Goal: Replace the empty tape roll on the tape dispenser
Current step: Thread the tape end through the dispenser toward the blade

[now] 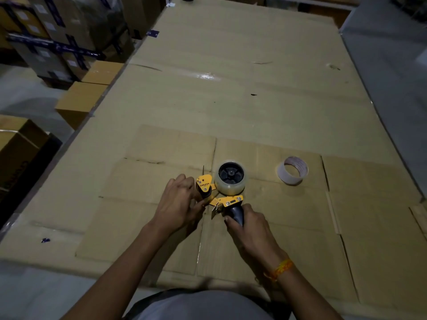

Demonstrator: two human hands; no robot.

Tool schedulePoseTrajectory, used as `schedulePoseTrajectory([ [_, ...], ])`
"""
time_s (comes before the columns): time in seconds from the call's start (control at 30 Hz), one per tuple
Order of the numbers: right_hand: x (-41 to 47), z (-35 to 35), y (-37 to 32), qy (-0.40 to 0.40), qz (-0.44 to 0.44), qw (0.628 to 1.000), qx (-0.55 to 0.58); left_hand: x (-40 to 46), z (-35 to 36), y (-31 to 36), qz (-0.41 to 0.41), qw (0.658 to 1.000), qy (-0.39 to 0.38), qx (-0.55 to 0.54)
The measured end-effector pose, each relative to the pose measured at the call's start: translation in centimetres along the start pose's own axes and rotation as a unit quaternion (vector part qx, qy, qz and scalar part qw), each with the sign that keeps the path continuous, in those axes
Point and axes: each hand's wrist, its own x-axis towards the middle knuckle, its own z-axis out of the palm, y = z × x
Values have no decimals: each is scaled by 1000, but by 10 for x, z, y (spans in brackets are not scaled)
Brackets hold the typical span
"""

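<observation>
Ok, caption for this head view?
Both hands work a yellow dispenser carrying a clear roll; the right hand grips its handle, empty core lying aside.

Flattened cardboard sheets (242,107) cover a long table, with a smaller flattened box (143,181) laid on top. Cartons (79,105) stand on the floor at left, beneath stacked boxes (46,38) bound with dark tape. An orange wristband (280,269) shows below.
</observation>
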Motion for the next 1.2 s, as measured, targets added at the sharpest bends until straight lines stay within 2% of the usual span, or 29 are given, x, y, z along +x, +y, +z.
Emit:
schedulePoseTrajectory([
  [0.37, 28, -43, 18, -58, -44, 996, -46, -2, -11, -31, 50, 998, -22, 3],
  [0.53, 45, -64, 24, -96, -46, 988, -113, 5, -12, -44, 49, 998, -9, 24],
  [0.7, 47, -43, 15, -49, -56, 975, -210, 18, -12, -38, 78, 996, -11, 34],
  [0.83, 43, -29, 13, -11, -62, 972, -225, 27, -15, -41, 100, 994, -16, 40],
  [1.03, 46, -40, 25, -3, -102, 966, -239, 33, -19, -65, 124, 991, -10, 56],
  [1.2, 61, -59, 33, -42, -160, 962, -218, 53, -12, -60, 140, 987, -30, 75],
])
